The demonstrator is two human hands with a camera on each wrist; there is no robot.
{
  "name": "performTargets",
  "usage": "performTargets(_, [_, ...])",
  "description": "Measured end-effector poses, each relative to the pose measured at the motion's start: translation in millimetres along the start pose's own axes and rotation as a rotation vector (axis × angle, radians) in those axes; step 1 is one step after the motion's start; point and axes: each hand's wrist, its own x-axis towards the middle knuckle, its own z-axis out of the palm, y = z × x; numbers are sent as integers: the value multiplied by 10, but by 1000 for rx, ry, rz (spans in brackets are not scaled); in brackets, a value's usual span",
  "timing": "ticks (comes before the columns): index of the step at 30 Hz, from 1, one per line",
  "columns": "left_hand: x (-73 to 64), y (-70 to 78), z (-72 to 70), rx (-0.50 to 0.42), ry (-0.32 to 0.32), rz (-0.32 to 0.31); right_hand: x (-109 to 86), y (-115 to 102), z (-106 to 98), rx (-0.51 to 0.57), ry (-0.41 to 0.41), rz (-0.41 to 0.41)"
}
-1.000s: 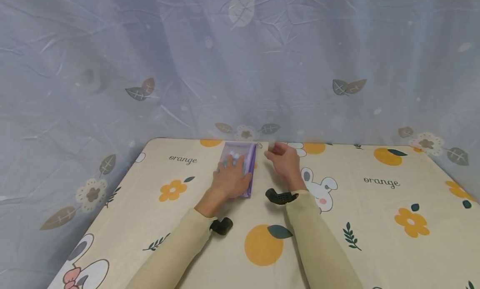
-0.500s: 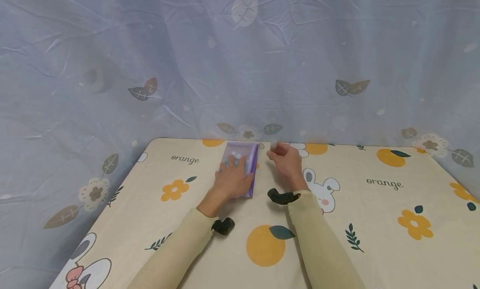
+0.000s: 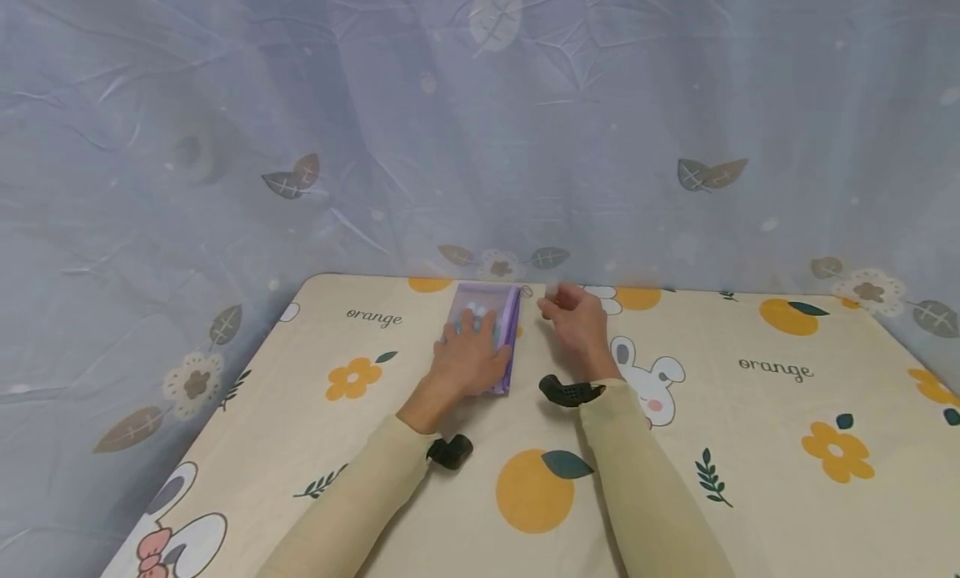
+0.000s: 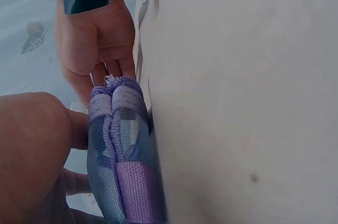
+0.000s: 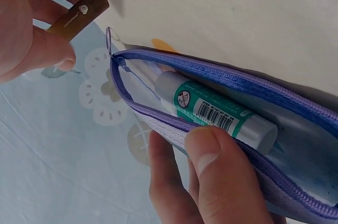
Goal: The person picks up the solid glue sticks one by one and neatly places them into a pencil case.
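A purple mesh zip pouch (image 3: 490, 290) lies near the table's far edge, its zipper open. My left hand (image 3: 471, 357) grips it from above, fingers spread over the mesh and thumb at the zip edge. Inside the opening, the right wrist view shows a glue stick (image 5: 211, 110) with a green barcoded label. To the right of the pouch, my right hand (image 3: 581, 319) pinches a small brown bar (image 5: 79, 15) with a white mark between thumb and fingers. In the left wrist view the right hand (image 4: 95, 42) appears beyond the pouch's end, and the bar is mostly hidden.
The table's cream cloth (image 3: 660, 486) is printed with oranges, flowers and rabbits. A pale patterned curtain (image 3: 480, 144) hangs directly behind the far edge. A thin loop (image 5: 109, 39) sticks out from the zipper's end.
The head view has shifted slightly, so everything sits a little further right. Both hands keep nearly the same pose, and the pouch stays in place on the cloth.
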Motion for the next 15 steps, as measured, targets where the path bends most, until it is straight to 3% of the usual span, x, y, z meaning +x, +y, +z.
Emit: performTargets(15, [-3,2,-6,15,1,0,2,14,38,17,59,36])
